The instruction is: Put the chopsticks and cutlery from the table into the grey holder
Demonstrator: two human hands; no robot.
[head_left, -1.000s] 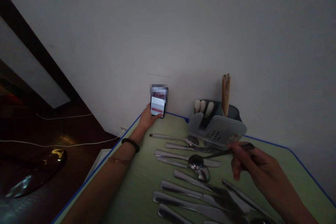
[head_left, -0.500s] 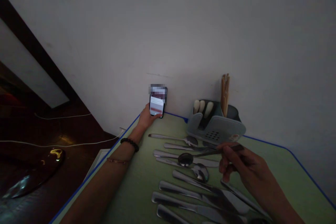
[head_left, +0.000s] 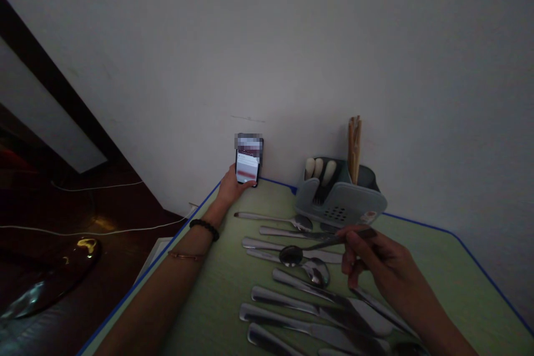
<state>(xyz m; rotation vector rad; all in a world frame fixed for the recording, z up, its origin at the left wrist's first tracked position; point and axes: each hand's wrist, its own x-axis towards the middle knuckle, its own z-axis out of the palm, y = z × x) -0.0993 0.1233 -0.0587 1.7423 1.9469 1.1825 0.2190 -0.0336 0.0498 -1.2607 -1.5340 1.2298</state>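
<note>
My right hand (head_left: 377,258) pinches the handle of a metal spoon (head_left: 306,250), whose bowl hangs just above the cutlery laid on the green table (head_left: 217,289). My left hand (head_left: 231,189) reaches to the far left corner and grips a lit phone (head_left: 247,162) propped against the white wall. Several knives and spoons (head_left: 292,303) lie in rows on the table in front of me. A pale blue cutlery holder (head_left: 340,200) stands by the wall, holding wooden chopsticks (head_left: 354,147) and white-handled pieces.
The table has a blue edge (head_left: 167,247) on the left and far sides. Beyond the left edge lies a dark floor with white cables (head_left: 95,229) and a shiny dark object (head_left: 50,278). The white wall stands right behind the table.
My right hand has carried the spoon leftward and slightly toward me over the laid cutlery. The left hand stays on the phone.
</note>
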